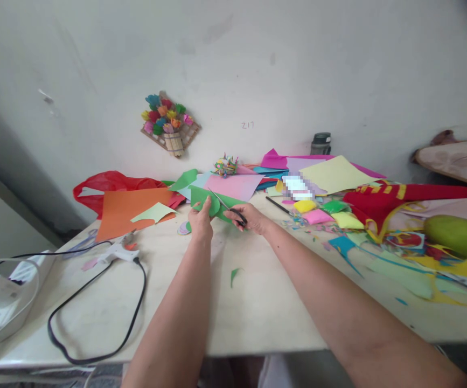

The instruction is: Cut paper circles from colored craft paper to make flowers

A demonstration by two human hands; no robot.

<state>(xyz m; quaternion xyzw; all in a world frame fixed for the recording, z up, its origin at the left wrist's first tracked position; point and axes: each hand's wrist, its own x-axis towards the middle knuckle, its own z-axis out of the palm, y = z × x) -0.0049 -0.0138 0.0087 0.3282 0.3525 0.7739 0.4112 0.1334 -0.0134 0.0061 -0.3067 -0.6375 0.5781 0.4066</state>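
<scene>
The table (265,318) runs out of view at the right. Left of the green paper (199,195), an orange sheet (122,213) lies partly covered. Both hands hide some of the green paper: at its left, the forward-reaching left hand (201,218) pinches it, thumb uppermost; at its right, the right hand's (246,216) fingers are clamped on scissors (236,214), their exact bite unclear. Nearer than it lies a green scrap (234,277).

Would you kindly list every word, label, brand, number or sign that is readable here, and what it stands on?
"217" (first character possibly Z): handwritten on the wall.
Bright pixelated patch: unreadable.
Bottle: pale mark, too small to read.
No other text is readable.
</scene>
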